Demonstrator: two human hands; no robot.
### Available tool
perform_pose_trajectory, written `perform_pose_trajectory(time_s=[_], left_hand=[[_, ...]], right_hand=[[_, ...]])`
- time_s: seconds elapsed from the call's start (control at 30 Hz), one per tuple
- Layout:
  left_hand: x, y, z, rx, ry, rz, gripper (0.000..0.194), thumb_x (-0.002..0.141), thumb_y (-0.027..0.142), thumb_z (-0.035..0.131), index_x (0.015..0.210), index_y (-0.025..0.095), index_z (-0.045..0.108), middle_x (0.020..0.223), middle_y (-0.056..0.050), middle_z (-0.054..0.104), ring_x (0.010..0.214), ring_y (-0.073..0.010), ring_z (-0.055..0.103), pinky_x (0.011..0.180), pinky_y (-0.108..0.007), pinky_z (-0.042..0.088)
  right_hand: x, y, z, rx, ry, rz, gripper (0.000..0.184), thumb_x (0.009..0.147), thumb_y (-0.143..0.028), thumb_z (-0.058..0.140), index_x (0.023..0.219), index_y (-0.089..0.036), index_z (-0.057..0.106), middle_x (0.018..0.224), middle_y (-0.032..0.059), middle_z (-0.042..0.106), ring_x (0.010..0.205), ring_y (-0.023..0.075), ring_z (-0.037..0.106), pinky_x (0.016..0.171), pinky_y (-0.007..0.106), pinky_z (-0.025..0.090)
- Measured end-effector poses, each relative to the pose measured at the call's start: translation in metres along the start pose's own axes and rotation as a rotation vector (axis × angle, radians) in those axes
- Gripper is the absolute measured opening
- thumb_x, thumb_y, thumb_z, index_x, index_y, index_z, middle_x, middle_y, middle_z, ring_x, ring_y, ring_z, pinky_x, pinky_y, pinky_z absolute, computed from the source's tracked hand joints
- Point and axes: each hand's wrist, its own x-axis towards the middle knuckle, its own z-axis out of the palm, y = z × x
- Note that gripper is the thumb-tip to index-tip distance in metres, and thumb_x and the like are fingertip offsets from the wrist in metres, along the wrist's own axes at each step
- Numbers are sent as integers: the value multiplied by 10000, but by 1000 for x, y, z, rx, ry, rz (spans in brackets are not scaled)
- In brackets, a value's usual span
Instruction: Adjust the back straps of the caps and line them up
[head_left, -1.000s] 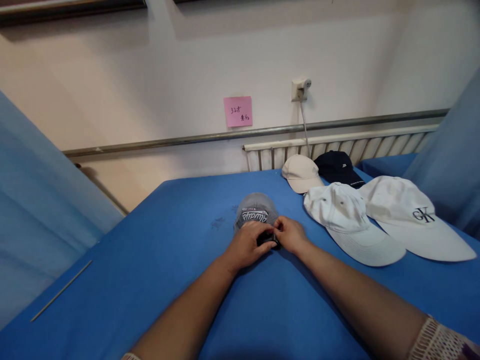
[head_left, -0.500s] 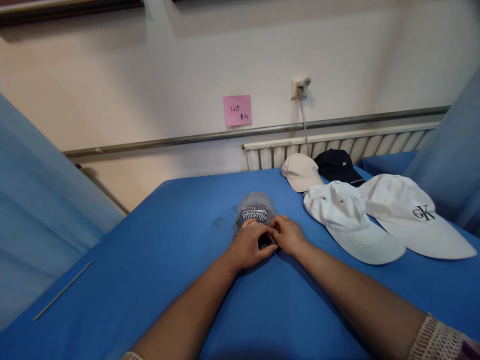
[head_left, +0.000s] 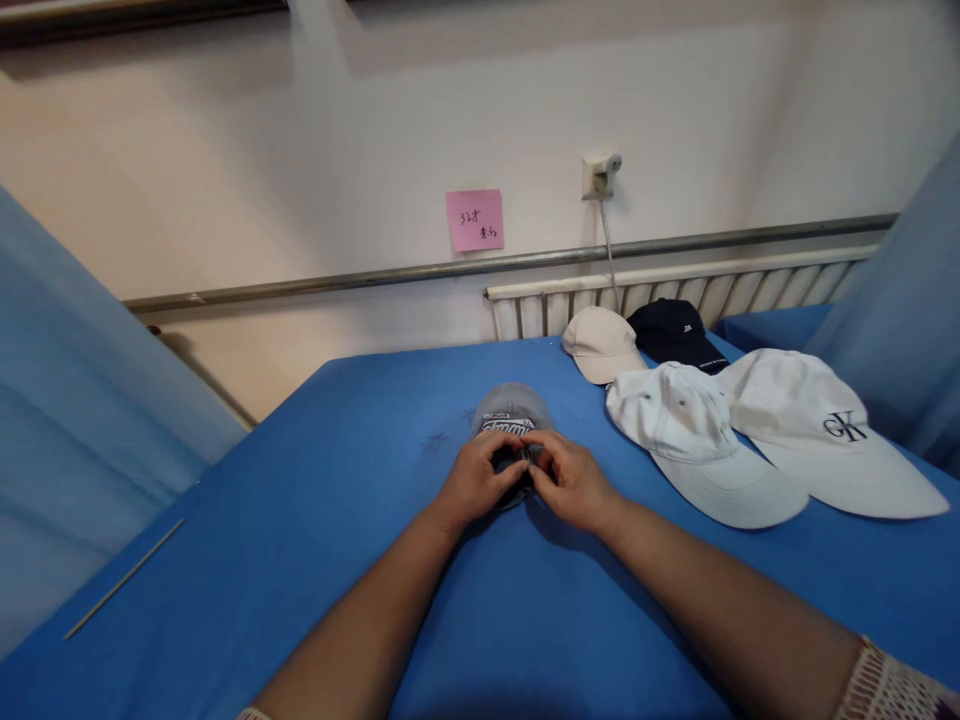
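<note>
A grey baseball cap (head_left: 513,399) with white lettering lies on the blue-covered table (head_left: 285,560), crown toward the wall. At its near edge, my left hand (head_left: 480,474) pinches the cap from the left, thumb and fingers curved round a dark opening. From the right, my right hand (head_left: 571,478) grips the same edge, its fingertips meeting those of the left hand. A small strip, perhaps the cap's strap, shows between the fingertips; its details are too small to make out. Both hands partly cover the lettering.
To the right lie a beige cap (head_left: 600,340), a navy cap (head_left: 671,330), a pale cap (head_left: 679,420) and a white cap (head_left: 802,400) with black letters. A thin stick (head_left: 124,580) rests at the left edge. Blue curtains (head_left: 82,420) hang at both sides; a radiator (head_left: 720,290) stands behind.
My left hand has shifted slightly left and turned. My right hand has moved its fingers farther over the cap's edge, and the fingertips of both hands now meet at the middle.
</note>
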Motion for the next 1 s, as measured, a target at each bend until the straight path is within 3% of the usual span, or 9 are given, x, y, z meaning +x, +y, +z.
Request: perform_pose_trajectory(time_s=[0.13,0.33,0.47,0.6,0.77,1.0], left_hand=[[0,-3,0,-107,-4,-71,202,782,250,666,967,175,637,942,-39,689,880,-179,635,827,-330,495],[0,-1,1,-157,-16,-98,169,820,281,628,939,161,638,895,-38,682,824,-165,631,770,-302,504],[-2,8,-8,8,-27,-20,136,844,277,596,924,179,644,913,-42,678,849,-175,617,796,-318,477],[-6,18,-15,191,-195,50,102,842,279,593,877,197,642,846,-25,665,793,-172,598,750,-307,450],[-8,20,-9,339,-364,90,277,727,321,725,964,209,634,910,-42,673,817,-215,602,720,-322,442],[-9,22,6,467,-373,214,136,774,170,593,894,191,656,853,-81,673,849,-251,594,839,-395,417]], right_hand=[[0,4,3,34,-65,32,414,805,-173,548,1215,-226,542,768,-16,607,627,130,532,635,255,435],[5,17,4,22,-36,84,210,824,-257,572,1017,-211,639,737,-5,622,628,135,552,611,250,428],[8,29,6,143,58,225,221,801,-323,600,984,-207,642,660,-25,602,575,131,549,557,237,429],[11,37,9,264,118,328,269,755,-376,642,948,-189,635,620,-36,576,553,123,524,528,228,424],[11,37,11,324,115,328,281,731,-394,665,916,-186,630,632,-38,581,556,116,515,528,229,419],[10,36,14,297,129,303,260,734,-384,663,898,-188,613,657,-34,580,565,115,512,553,237,423]])
